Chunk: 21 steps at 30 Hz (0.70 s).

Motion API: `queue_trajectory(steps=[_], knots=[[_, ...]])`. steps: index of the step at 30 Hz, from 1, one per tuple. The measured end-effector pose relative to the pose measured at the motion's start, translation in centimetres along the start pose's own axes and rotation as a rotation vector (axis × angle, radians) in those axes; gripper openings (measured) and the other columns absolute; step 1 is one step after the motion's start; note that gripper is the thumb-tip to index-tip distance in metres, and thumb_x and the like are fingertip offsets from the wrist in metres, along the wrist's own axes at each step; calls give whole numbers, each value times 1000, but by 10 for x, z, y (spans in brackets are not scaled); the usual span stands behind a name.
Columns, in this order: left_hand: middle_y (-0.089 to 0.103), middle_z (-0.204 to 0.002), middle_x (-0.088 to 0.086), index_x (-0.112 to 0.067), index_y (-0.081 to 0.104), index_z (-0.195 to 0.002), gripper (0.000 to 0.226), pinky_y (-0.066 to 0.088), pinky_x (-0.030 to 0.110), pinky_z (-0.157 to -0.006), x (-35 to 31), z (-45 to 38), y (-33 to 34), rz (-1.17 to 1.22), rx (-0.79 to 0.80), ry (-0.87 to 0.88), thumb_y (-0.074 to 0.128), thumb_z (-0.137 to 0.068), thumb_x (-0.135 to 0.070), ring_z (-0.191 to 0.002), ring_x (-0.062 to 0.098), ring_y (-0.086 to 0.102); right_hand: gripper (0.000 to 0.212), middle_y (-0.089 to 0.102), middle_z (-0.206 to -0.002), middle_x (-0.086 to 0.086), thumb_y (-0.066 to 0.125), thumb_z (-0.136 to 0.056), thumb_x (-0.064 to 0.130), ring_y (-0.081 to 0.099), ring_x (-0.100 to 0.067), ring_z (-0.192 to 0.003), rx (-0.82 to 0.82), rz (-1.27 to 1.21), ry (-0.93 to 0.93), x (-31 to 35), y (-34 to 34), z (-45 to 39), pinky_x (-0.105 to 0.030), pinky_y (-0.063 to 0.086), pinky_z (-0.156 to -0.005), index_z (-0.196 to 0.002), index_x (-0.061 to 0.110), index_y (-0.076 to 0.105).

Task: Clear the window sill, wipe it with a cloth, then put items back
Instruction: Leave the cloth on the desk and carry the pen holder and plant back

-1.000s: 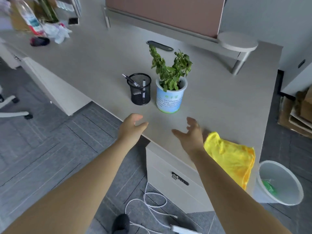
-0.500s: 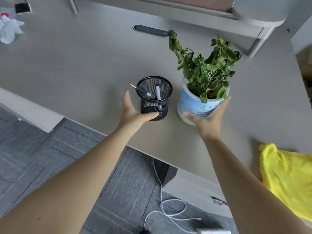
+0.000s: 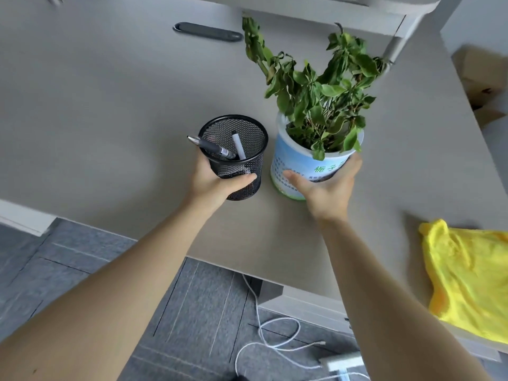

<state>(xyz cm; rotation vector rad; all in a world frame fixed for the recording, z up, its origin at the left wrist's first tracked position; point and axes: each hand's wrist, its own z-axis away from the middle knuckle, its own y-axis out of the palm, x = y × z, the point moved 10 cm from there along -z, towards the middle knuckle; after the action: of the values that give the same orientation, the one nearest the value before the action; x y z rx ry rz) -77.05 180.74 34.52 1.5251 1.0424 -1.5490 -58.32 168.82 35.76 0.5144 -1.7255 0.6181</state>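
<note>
A black mesh pen holder (image 3: 238,149) with two pens stands on the grey desk (image 3: 110,105). My left hand (image 3: 214,180) is wrapped around its lower left side, thumb across the front. Right beside it stands a potted plant (image 3: 308,155), green leaves in a white and blue pot with printed text. My right hand (image 3: 327,185) clasps the pot from the front right, thumb on the label. A yellow cloth (image 3: 470,279) lies crumpled on the desk at the right edge of view, apart from both hands.
A dark oval cable grommet (image 3: 208,31) is set in the desk behind the holder. A raised shelf on a grey leg (image 3: 395,42) runs along the back. White cables (image 3: 275,339) lie on the grey floor below the desk edge. Cardboard boxes (image 3: 486,83) sit at far right.
Both hands reached forward from the desk's front edge and closed, the left on the pen holder, the right on the plant pot. The camera moved closer.
</note>
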Motion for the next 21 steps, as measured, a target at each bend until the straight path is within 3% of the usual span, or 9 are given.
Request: queue_trajectory(steps=[4, 7, 10, 15, 19, 21], knots=[[59, -117, 20, 3, 44, -116, 78, 53, 23, -83, -9, 6, 4, -12, 14, -1, 79, -49, -16, -101, 21, 62, 88, 47, -120, -1, 82, -47, 16, 53, -13, -106, -33, -53, -25, 11, -8, 3, -12, 47, -86, -119, 23, 31], [60, -115, 24, 4, 47, -113, 78, 53, 39, -89, -20, 13, 14, -16, 47, -14, 79, -47, -22, -102, 28, 62, 92, 49, -124, -7, 83, -44, 23, 54, -16, -111, -55, -98, -51, 30, -27, 7, -21, 49, -91, -121, 24, 32], [63, -110, 22, 3, 50, -109, 76, 50, 50, -92, -43, 26, 35, -53, 87, -15, 80, -46, -29, -100, 28, 64, 89, 52, -116, 0, 81, -44, 28, 56, -11, -105, -58, -108, -84, 54, -58, 14, -22, 50, -88, -120, 22, 35], [61, -107, 26, 3, 48, -102, 73, 49, 52, -91, -90, 67, 96, -81, 157, 32, 80, -45, -30, -96, 28, 64, 85, 51, -112, 7, 82, -48, 18, 55, 2, -98, -112, -68, -100, 84, -142, 43, -13, 49, -82, -119, 24, 34], [64, -107, 16, -5, 49, -102, 75, 48, 50, -93, -121, 117, 167, -94, 239, 66, 79, -40, -37, -99, 25, 62, 88, 50, -111, 7, 83, -45, 24, 53, 10, -96, -197, 29, -115, 103, -238, 79, -12, 48, -82, -120, 17, 36], [64, -108, 12, -8, 49, -102, 76, 47, 46, -94, -135, 149, 208, -79, 290, 83, 77, -38, -38, -99, 22, 61, 90, 48, -113, 7, 83, -45, 26, 52, 12, -97, -248, 65, -111, 113, -290, 102, -11, 47, -81, -119, 24, 33]])
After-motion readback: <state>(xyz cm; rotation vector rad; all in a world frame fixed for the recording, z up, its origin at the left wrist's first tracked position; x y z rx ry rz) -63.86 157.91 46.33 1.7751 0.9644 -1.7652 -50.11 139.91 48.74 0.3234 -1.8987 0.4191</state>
